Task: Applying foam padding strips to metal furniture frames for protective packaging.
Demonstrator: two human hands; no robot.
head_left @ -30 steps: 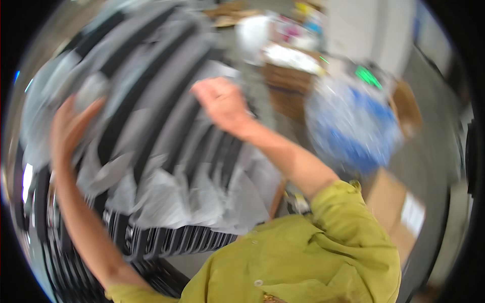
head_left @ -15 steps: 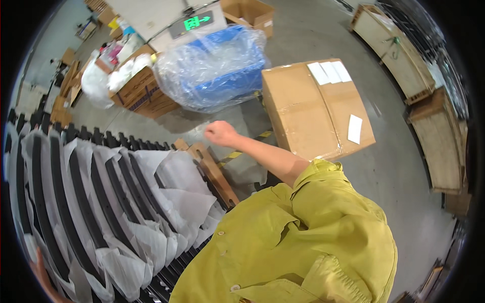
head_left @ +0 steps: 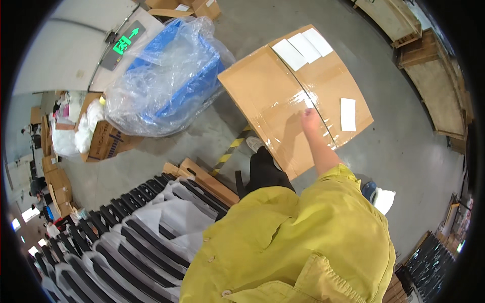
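My right hand (head_left: 309, 120) is over the top of a large taped cardboard box (head_left: 262, 86), its bare forearm coming out of a rolled yellow-green sleeve. Its fingers look curled closed, though slightly blurred; whether anything is inside them is hidden. A bright white patch lies just beyond the fingers on the tape, and I cannot tell whether it is glare or paper. White paper sheets (head_left: 347, 114) are stuck on the box top. Whether the hand touches the cardboard is unclear. My left hand is out of view.
At lower left stand black curved frames (head_left: 146, 242) wrapped in white sheeting, beside brown boards (head_left: 209, 177). A blue bin in clear plastic (head_left: 172, 76) is ahead left, near a box of white bags (head_left: 101, 139). Wooden crates (head_left: 434, 86) line the right. Yellow-black tape (head_left: 230, 154) marks the floor.
My view has turned right and the frames have shifted lower. My right hand has gone from the floor area left of the box to over its top. My left hand has left the view.
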